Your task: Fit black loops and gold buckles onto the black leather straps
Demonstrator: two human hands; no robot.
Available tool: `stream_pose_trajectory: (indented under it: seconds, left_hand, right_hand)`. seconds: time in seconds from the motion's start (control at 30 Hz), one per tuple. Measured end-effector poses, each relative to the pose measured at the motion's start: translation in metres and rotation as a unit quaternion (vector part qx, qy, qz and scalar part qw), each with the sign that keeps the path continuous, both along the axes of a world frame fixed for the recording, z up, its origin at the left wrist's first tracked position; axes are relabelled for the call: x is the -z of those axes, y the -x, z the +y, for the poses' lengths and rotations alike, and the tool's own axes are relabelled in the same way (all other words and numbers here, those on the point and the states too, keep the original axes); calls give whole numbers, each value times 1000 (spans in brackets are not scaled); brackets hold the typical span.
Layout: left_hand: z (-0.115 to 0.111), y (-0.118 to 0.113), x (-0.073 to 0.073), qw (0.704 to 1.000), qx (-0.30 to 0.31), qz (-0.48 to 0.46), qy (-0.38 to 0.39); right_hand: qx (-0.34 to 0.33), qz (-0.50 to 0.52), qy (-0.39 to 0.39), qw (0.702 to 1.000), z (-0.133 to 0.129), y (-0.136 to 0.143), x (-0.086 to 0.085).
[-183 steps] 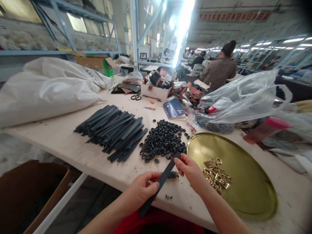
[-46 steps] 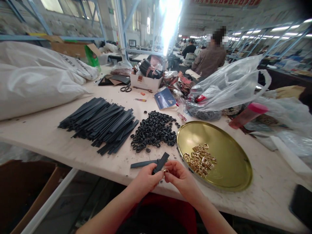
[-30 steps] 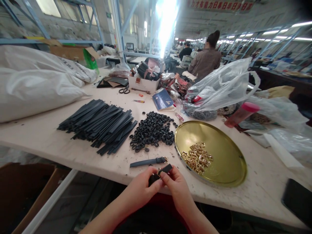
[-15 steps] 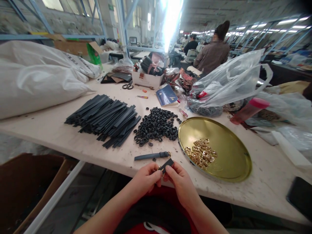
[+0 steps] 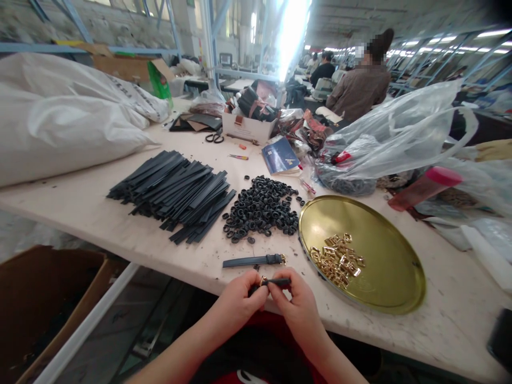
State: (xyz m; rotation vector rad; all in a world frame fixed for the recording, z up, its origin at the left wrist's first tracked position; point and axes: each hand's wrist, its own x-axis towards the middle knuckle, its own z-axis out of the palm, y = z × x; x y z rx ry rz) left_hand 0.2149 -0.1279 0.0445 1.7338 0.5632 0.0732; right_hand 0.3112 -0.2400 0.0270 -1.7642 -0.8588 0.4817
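Hands: two, at lower centre of the frame. The left hand (image 5: 242,293) has its grip clenched on one dark strap (image 5: 282,281) beside a gold buckle (image 5: 263,281); the grip of the right hand (image 5: 298,298) pinches the same strap on the other side of the buckle.

Worktop (image 5: 80,205): one buckled strap (image 5: 248,261) lies just beyond the hands, its buckle end toward the right of the frame. Two piles: dark strips (image 5: 176,194), left of centre, and black loops (image 5: 262,208), centre; both overlap too closely for an exact count. One pair of scissors (image 5: 215,138) and one blue booklet (image 5: 280,154), upper centre.

Containers: one golden tray (image 5: 384,261), right of centre, holds a heap of small buckles (image 5: 340,261), number not determinable. One white carton (image 5: 246,127), upper centre, holds dark and pinkish material. One clear plastic bag (image 5: 404,136), upper right, contains dark and red items. Two cardboard boxes: one upper left (image 5: 120,68), one lower left (image 5: 92,280); contents unclear.
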Motion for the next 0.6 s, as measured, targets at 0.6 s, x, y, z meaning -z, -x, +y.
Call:
stream_pose_trajectory:
  seconds: [0.6]
  left_hand:
    - [41, -7, 18, 996, -73, 28, 52]
  right_hand:
    - [-42, -242, 203, 948, 88, -91, -5]
